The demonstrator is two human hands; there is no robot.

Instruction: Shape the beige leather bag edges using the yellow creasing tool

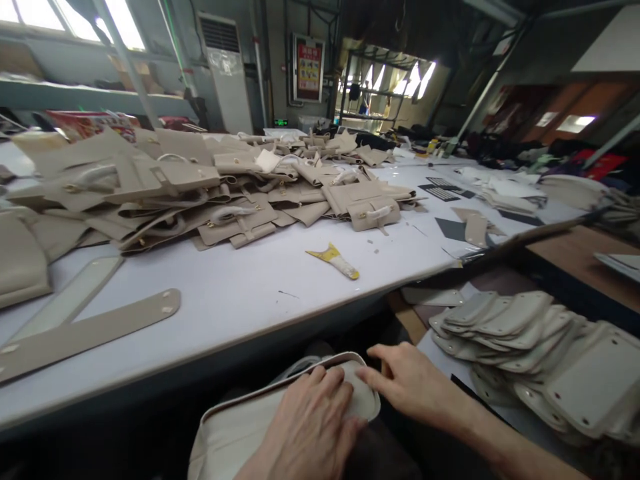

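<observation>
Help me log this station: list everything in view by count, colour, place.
Bag piece: one, off-white, under the hands
Bag parts: uncounted heap, beige, table's left and back
Flat strips: two, taupe and paler, table's left
Forked piece: one, yellow and white, near table edge
Panels: uncounted stack, pale grey, lower right
Sheets: several, dark and white, table's right
Table: one, white, across the view
Tall cabinet: one, white, back wall
Framed poster: one, mostly red, back wall
Windows: several, bright, top of view
Clutter: uncounted, mixed colours, blurred, far right
Left hand: one, bare, on the bag piece
Right hand: one, bare, at that piece's end
</observation>
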